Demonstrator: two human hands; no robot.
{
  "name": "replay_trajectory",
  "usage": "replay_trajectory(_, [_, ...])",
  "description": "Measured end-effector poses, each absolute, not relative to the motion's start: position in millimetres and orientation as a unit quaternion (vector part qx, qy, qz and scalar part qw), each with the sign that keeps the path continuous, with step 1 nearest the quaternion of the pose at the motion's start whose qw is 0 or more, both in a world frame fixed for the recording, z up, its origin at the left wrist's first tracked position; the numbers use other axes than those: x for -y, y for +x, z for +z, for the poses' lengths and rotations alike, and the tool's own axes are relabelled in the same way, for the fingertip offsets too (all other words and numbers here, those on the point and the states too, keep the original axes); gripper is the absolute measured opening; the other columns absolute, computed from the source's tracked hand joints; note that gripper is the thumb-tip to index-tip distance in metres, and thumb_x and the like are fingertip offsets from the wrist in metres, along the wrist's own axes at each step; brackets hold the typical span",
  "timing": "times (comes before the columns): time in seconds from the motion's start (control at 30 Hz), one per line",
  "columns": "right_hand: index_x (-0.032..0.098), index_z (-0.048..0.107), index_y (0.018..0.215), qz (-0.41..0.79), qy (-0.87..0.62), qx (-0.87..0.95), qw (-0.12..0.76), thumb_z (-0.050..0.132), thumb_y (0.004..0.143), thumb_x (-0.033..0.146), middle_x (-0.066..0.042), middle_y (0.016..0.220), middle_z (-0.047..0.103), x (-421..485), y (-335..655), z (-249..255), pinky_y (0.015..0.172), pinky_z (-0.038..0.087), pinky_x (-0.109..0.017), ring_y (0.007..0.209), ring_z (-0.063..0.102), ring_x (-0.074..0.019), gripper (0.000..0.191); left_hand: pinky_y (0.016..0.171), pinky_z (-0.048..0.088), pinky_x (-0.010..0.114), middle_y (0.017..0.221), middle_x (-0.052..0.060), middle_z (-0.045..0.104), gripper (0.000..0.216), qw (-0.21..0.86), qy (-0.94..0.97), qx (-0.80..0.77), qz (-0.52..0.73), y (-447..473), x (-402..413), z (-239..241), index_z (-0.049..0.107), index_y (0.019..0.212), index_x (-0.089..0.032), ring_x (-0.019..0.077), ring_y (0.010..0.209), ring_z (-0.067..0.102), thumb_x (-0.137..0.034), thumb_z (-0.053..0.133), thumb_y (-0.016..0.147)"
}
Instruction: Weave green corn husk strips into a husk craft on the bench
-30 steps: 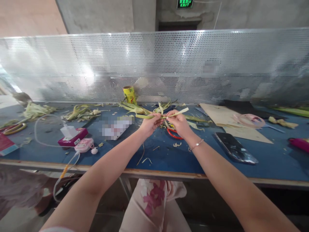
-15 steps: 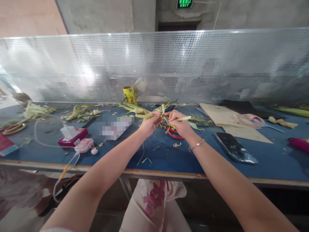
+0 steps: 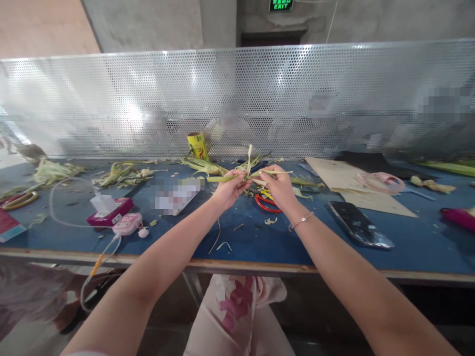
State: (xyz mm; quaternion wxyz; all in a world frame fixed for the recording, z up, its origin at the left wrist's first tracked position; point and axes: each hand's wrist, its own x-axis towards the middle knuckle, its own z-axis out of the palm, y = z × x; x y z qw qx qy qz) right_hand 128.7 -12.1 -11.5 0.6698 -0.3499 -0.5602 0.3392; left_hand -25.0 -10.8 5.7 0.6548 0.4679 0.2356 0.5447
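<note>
Both my hands are held together above the blue table (image 3: 260,242), working pale green leaf strips (image 3: 222,178). My left hand (image 3: 230,186) is closed in a pinch on the strips where they cross. My right hand (image 3: 279,187) is closed on a thin strip end (image 3: 280,172) that points right. One strip end sticks upward (image 3: 250,152) between the hands. Red-handled scissors (image 3: 265,203) lie on the table just under my right hand.
More leaf piles (image 3: 126,173) lie at the back left. A yellow can (image 3: 198,145) stands by the perforated metal screen (image 3: 237,99). A phone (image 3: 359,225) lies right, beside cardboard (image 3: 356,185). A pink charger box (image 3: 109,211) with cable sits left.
My right hand has pulled its strip from a downward slant to level, and a strip end now stands upright between the hands. The view shifted slightly down.
</note>
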Motion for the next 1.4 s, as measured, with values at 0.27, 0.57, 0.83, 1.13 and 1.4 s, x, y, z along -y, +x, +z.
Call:
replay_trajectory(0.27, [0.022, 0.054, 0.079, 0.395, -0.358, 0.500, 0.682, 0.072, 0.065, 0.039, 0.004, 0.067, 0.058, 16.9, 125.0, -5.9, 0.062, 0.055, -0.033, 0.061, 0.063, -0.0153, 0.029, 0.063, 0.051, 0.022, 0.099, -0.001, 0.066, 0.026, 0.655, 0.489, -0.223, 0.532, -26.7, 12.9, 5.3, 0.052, 0.076, -0.017, 0.0068, 0.066, 0.062, -0.022, 0.075, 0.066])
replay_trajectory(0.57, [0.021, 0.054, 0.075, 0.492, -0.375, 0.426, 0.660, 0.071, 0.066, 0.024, 0.005, 0.065, 0.061, 18.2, 120.7, -3.4, 0.063, 0.055, -0.026, 0.059, 0.064, -0.0115, 0.020, 0.050, 0.043, 0.018, 0.079, -0.003, 0.063, 0.022, 0.650, 0.488, -0.238, 0.531, -25.5, 13.4, 6.5, 0.055, 0.074, -0.017, 0.0032, 0.052, 0.050, -0.023, 0.075, 0.066])
replay_trajectory(0.83, [0.022, 0.051, 0.075, 0.501, -0.366, 0.422, 0.661, 0.072, 0.066, 0.023, 0.005, 0.064, 0.060, 18.0, 120.4, -3.8, 0.064, 0.055, -0.026, 0.056, 0.062, -0.0102, 0.022, 0.054, 0.044, 0.019, 0.059, -0.005, 0.054, 0.027, 0.648, 0.471, -0.247, 0.545, -23.2, 11.7, 4.5, 0.057, 0.080, -0.015, 0.0042, 0.051, 0.050, -0.021, 0.077, 0.063])
replay_trajectory(1.13, [0.024, 0.048, 0.077, 0.454, -0.347, 0.471, 0.673, 0.074, 0.062, 0.037, 0.005, 0.067, 0.056, 17.7, 121.1, -6.4, 0.065, 0.055, -0.033, 0.060, 0.062, -0.0136, 0.033, 0.067, 0.051, 0.027, 0.062, 0.003, 0.062, 0.012, 0.650, 0.489, -0.309, 0.492, -17.0, 13.0, 0.0, 0.055, 0.070, -0.012, 0.0099, 0.059, 0.060, -0.018, 0.062, 0.079])
replay_trajectory(1.4, [0.022, 0.053, 0.075, 0.356, -0.374, 0.554, 0.654, 0.068, 0.068, 0.037, 0.003, 0.067, 0.052, 12.9, 121.9, -13.4, 0.056, 0.042, -0.025, 0.061, 0.050, -0.0108, 0.023, 0.072, 0.050, 0.030, 0.062, 0.000, 0.060, 0.017, 0.673, 0.462, -0.269, 0.512, -17.0, 17.3, 3.3, 0.049, 0.065, -0.014, 0.0100, 0.058, 0.060, -0.013, 0.057, 0.079])
